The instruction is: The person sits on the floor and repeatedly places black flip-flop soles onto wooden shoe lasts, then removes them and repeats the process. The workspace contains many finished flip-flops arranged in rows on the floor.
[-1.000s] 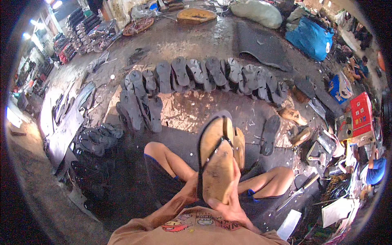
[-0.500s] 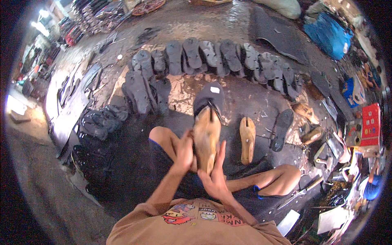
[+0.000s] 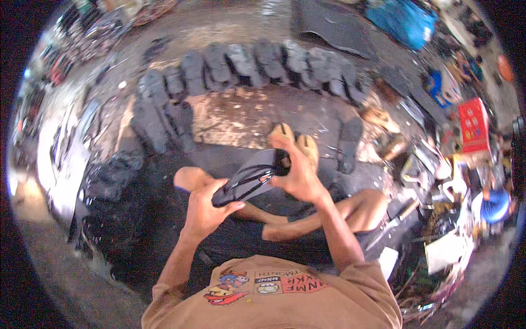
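A black flip-flop with dark straps is held slantwise between both hands, above my crossed legs. My left hand grips its lower left end, thumb along the near edge. At the upper right end, my right hand is closed round it, fingers near the straps. Just beyond the right hand, two wooden shoe lasts, one nearer the left and one nearer the right, lie side by side, partly hidden by that hand.
An arc of dark sandals lines the floor ahead. A single black sole lies to the right, near more wooden lasts. Further right are a red box, a knife and cluttered tools. A blue sack sits far right.
The flip-flop has come off the wooden last and turned sideways in my hands. That last now lies beside the other one. The whole view has shifted slightly.
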`<state>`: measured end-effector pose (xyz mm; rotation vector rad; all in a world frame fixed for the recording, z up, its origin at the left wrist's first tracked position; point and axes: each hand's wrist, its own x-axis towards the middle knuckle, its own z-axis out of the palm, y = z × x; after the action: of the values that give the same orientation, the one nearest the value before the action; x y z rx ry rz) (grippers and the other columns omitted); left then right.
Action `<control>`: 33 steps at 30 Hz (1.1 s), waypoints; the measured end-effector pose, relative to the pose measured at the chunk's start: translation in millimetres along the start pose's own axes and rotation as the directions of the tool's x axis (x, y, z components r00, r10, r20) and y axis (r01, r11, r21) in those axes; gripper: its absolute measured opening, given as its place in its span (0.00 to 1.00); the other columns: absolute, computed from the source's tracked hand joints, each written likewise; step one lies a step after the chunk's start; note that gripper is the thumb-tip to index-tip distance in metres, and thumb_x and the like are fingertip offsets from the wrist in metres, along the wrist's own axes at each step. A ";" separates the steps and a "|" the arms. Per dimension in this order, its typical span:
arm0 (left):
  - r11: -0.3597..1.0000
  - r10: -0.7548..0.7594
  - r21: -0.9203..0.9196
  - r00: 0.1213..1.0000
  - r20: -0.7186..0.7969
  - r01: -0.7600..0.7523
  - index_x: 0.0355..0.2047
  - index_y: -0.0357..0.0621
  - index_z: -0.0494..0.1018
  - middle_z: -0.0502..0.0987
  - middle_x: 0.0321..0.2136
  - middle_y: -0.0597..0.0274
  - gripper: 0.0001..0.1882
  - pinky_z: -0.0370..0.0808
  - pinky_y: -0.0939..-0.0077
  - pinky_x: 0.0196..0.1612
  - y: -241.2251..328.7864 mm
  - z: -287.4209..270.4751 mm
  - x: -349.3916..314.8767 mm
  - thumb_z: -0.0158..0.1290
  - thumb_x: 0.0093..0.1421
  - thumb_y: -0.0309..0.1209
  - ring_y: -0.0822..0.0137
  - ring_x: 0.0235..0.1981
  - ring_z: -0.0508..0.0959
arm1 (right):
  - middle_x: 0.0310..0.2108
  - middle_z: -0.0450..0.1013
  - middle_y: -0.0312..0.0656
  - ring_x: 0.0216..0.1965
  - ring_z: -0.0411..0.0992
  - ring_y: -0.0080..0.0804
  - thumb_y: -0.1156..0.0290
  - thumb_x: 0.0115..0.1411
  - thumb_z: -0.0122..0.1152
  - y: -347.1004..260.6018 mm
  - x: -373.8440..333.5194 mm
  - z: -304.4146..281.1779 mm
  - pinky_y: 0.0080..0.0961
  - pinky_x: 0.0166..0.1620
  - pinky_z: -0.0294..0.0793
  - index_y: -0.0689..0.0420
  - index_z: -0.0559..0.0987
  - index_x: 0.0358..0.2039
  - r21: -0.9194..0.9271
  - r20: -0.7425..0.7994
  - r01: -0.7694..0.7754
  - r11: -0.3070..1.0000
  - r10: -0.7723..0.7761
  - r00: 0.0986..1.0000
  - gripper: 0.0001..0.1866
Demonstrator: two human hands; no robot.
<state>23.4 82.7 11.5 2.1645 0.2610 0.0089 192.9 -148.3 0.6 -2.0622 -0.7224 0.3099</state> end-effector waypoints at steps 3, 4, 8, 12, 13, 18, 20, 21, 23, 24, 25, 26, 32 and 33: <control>0.961 -0.108 -0.235 0.981 0.160 0.144 0.58 0.35 0.79 0.85 0.51 0.54 0.28 0.75 0.66 0.63 -5.9 6.9 -7.9 0.72 0.59 0.30 0.65 0.55 0.82 | 0.53 0.82 0.51 0.57 0.78 0.42 0.61 0.49 0.86 51.9 0.5 -4.2 0.36 0.62 0.75 0.60 0.78 0.64 0.144 0.159 -0.091 0.985 0.068 0.985 0.42; 0.915 -0.132 -0.346 0.965 0.227 0.207 0.59 0.34 0.79 0.85 0.52 0.55 0.27 0.74 0.66 0.64 -28.0 9.8 -14.9 0.71 0.60 0.27 0.66 0.56 0.80 | 0.53 0.82 0.51 0.58 0.78 0.43 0.61 0.49 0.87 58.4 -4.3 2.7 0.37 0.62 0.75 0.59 0.78 0.64 0.149 0.157 -0.075 0.986 0.051 0.986 0.43; 0.849 -0.218 -0.494 0.976 -0.005 0.187 0.64 0.35 0.75 0.82 0.57 0.57 0.28 0.70 0.63 0.69 -78.4 6.7 -66.8 0.66 0.65 0.29 0.63 0.62 0.77 | 0.58 0.78 0.50 0.59 0.76 0.41 0.69 0.50 0.84 46.9 -11.6 -20.9 0.39 0.65 0.73 0.62 0.76 0.64 -0.136 0.291 -0.322 0.937 0.348 0.891 0.41; 0.383 -0.571 -0.881 0.678 -0.463 -0.279 0.61 0.41 0.71 0.80 0.51 0.59 0.21 0.87 0.57 0.49 -112.5 -85.3 -35.6 0.61 0.70 0.24 0.62 0.48 0.83 | 0.71 0.66 0.64 0.68 0.68 0.66 0.48 0.64 0.68 332.5 -87.6 -121.1 0.53 0.69 0.69 0.67 0.68 0.71 -0.740 -0.581 -0.538 0.403 0.020 0.814 0.45; 0.428 -0.602 -0.777 0.495 -0.626 -0.462 0.61 0.40 0.70 0.80 0.49 0.58 0.21 0.88 0.50 0.50 -139.9 -113.4 -57.1 0.61 0.69 0.24 0.59 0.47 0.84 | 0.69 0.68 0.67 0.68 0.68 0.65 0.47 0.60 0.72 327.1 -70.2 -102.5 0.52 0.69 0.69 0.70 0.67 0.71 -0.473 -0.533 -0.662 0.581 0.409 0.740 0.49; 0.696 -0.637 -0.557 -0.031 -0.770 -0.453 0.57 0.37 0.73 0.81 0.50 0.56 0.21 0.91 0.51 0.49 -236.9 -202.5 -95.0 0.66 0.67 0.26 0.56 0.49 0.85 | 0.54 0.80 0.66 0.56 0.80 0.61 0.50 0.54 0.77 356.7 -59.4 -88.8 0.49 0.61 0.77 0.73 0.75 0.64 -0.596 -0.511 -0.583 0.552 0.299 0.806 0.46; 0.676 -0.683 -0.568 -0.108 -0.723 -0.469 0.57 0.37 0.73 0.81 0.48 0.55 0.21 0.91 0.52 0.47 -272.3 -218.5 -93.5 0.66 0.67 0.26 0.57 0.48 0.84 | 0.50 0.82 0.64 0.48 0.82 0.60 0.51 0.55 0.77 355.8 -63.4 -107.0 0.51 0.55 0.80 0.71 0.78 0.61 -0.335 -0.667 -0.674 0.658 0.341 0.663 0.42; 0.662 -0.699 -0.576 -0.120 -0.705 -0.480 0.56 0.38 0.74 0.81 0.47 0.55 0.20 0.91 0.52 0.46 -286.5 -224.5 -93.3 0.65 0.67 0.26 0.57 0.47 0.84 | 0.48 0.83 0.62 0.44 0.84 0.60 0.51 0.56 0.77 359.0 -69.7 -123.9 0.51 0.52 0.81 0.70 0.80 0.60 -0.197 -0.722 -0.691 0.695 0.374 0.582 0.40; 0.501 -0.795 -0.666 0.010 -0.607 -0.552 0.55 0.38 0.74 0.81 0.45 0.54 0.18 0.90 0.54 0.44 -302.4 -215.8 -81.4 0.64 0.68 0.27 0.58 0.46 0.84 | 0.43 0.85 0.58 0.35 0.84 0.58 0.52 0.63 0.74 364.1 -85.4 -147.9 0.48 0.45 0.83 0.66 0.82 0.60 -0.370 -0.838 -0.653 0.660 0.067 0.542 0.33; 0.382 -0.843 -0.717 0.098 -0.529 -0.582 0.54 0.38 0.74 0.81 0.44 0.54 0.17 0.89 0.56 0.43 -303.0 -201.0 -105.4 0.63 0.69 0.28 0.58 0.46 0.84 | 0.47 0.84 0.58 0.39 0.84 0.56 0.56 0.65 0.73 301.3 -70.5 -130.6 0.46 0.47 0.84 0.65 0.82 0.60 -0.314 -0.789 -0.621 0.718 0.166 0.591 0.30; 0.346 -0.835 -0.753 0.182 -0.519 -0.559 0.56 0.37 0.73 0.82 0.45 0.53 0.18 0.88 0.56 0.46 -289.4 -172.5 -118.0 0.61 0.69 0.26 0.58 0.47 0.84 | 0.51 0.84 0.57 0.44 0.84 0.55 0.59 0.67 0.72 222.0 -60.2 -114.8 0.44 0.48 0.84 0.64 0.82 0.60 -0.269 -0.735 -0.598 0.756 0.240 0.634 0.27; 0.342 -0.745 -0.812 0.390 -0.541 -0.473 0.58 0.36 0.73 0.82 0.47 0.52 0.19 0.86 0.57 0.49 -251.1 -132.9 -86.5 0.59 0.68 0.25 0.57 0.49 0.84 | 0.55 0.82 0.56 0.49 0.83 0.53 0.64 0.69 0.70 181.6 -70.8 -102.8 0.42 0.52 0.83 0.64 0.83 0.60 -0.283 -0.733 -0.321 0.904 0.012 0.680 0.24; 0.241 -0.111 -0.967 0.987 -0.113 -0.084 0.78 0.45 0.54 0.69 0.68 0.50 0.40 0.76 0.56 0.65 -15.3 9.7 34.8 0.60 0.71 0.30 0.57 0.64 0.74 | 0.65 0.75 0.55 0.65 0.73 0.58 0.75 0.67 0.65 2.8 -79.0 12.2 0.51 0.70 0.71 0.56 0.84 0.60 -0.457 -0.332 0.347 0.819 -0.519 0.788 0.21; 0.174 -0.132 -0.984 0.989 -0.059 -0.036 0.80 0.44 0.49 0.69 0.67 0.51 0.45 0.77 0.60 0.64 16.0 19.6 46.1 0.62 0.71 0.34 0.63 0.64 0.72 | 0.67 0.72 0.54 0.66 0.71 0.61 0.71 0.65 0.68 9.6 -81.4 21.9 0.55 0.71 0.67 0.50 0.84 0.62 -0.500 -0.249 0.403 0.767 -0.573 0.781 0.23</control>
<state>73.4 66.8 9.0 0.7663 0.2819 0.2348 121.2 -186.4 -24.0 -2.1244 -1.1215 -0.6086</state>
